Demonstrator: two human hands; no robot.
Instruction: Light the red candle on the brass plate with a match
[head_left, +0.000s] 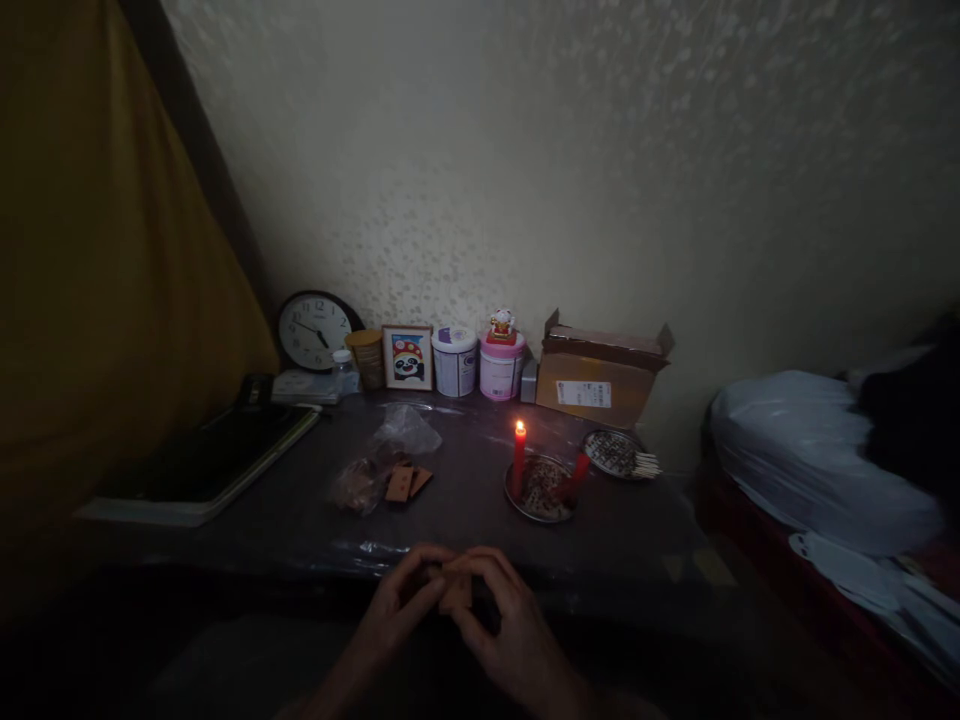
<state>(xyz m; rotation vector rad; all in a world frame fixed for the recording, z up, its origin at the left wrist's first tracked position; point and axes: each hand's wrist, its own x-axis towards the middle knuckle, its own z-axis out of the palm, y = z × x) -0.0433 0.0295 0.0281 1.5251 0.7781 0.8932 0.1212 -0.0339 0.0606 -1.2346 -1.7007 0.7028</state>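
Both hands meet in front of the table's near edge, around a small flat orange-brown piece point(456, 592). My left hand point(401, 605) grips its left side between thumb and fingers. On the other side, the fingers of my right hand point(514, 625) hold it too, partly covering it. Similar flat brown pieces point(400, 484) lie on the table beside a crumpled clear plastic bag point(361, 487). A lit red candle point(519, 465) stands upright on a round metal plate point(541, 518) holding dark speckled material. A second red candle point(579, 470) leans at that plate's right side, without a visible flame.
Another speckled plate point(611, 453) has pale sticks point(646, 465) at its edge. Along the wall stand a clock point(315, 332), a picture frame point(408, 360), tubs point(454, 365) and a cardboard box point(600, 375). A dark flat board point(210, 460) lies left; a white plastic bag point(810, 450) sits right.
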